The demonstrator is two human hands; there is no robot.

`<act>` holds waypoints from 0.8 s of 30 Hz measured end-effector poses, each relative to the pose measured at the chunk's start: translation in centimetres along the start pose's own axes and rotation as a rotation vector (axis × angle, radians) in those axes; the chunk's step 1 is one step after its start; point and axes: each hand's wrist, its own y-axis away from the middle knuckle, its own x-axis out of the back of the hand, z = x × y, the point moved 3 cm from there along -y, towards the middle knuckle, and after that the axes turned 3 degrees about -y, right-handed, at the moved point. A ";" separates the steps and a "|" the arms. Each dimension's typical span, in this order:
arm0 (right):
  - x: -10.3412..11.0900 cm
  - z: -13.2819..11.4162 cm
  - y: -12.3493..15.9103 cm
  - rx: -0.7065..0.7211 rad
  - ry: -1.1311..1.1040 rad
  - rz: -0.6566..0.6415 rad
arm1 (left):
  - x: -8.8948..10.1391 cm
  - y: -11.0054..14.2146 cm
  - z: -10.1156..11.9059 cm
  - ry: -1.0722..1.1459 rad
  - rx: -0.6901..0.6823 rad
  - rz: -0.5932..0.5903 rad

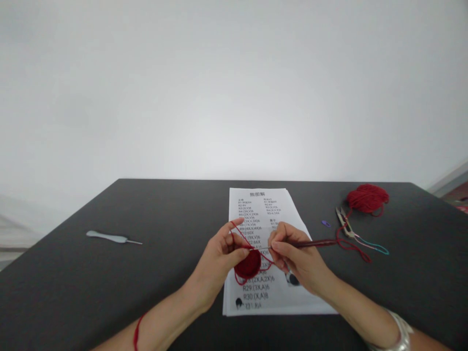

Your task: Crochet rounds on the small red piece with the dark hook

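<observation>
Now — left hand: red crochet; right hand: hook.

A plain pale wall is evenly lit beyond the dark surface, with floor glimpsed past its right corner.

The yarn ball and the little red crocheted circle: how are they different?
The yarn ball is bigger than the crocheted piece. The yarn ball is loose, lumpy strands, while the crocheted piece is tight stitches in a neat round. The yarn ball sits on the dark table, while the crocheted piece is held in the left hand over the printed pattern sheet. Both are the same dark red yarn.
</observation>
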 end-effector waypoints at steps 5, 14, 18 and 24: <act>0.3 0.0 0.3 0.102 0.184 0.031 | 0.0 -0.1 -0.1 0.008 -0.002 0.007; -0.9 -0.7 1.3 0.429 0.665 0.074 | -0.1 -0.1 -0.1 0.023 0.001 0.026; -1.4 -0.7 1.7 0.722 0.939 0.057 | -0.3 0.0 0.0 0.011 -0.014 0.059; -1.9 0.1 2.5 0.845 1.111 0.024 | -0.6 0.1 0.1 -0.022 -0.027 0.118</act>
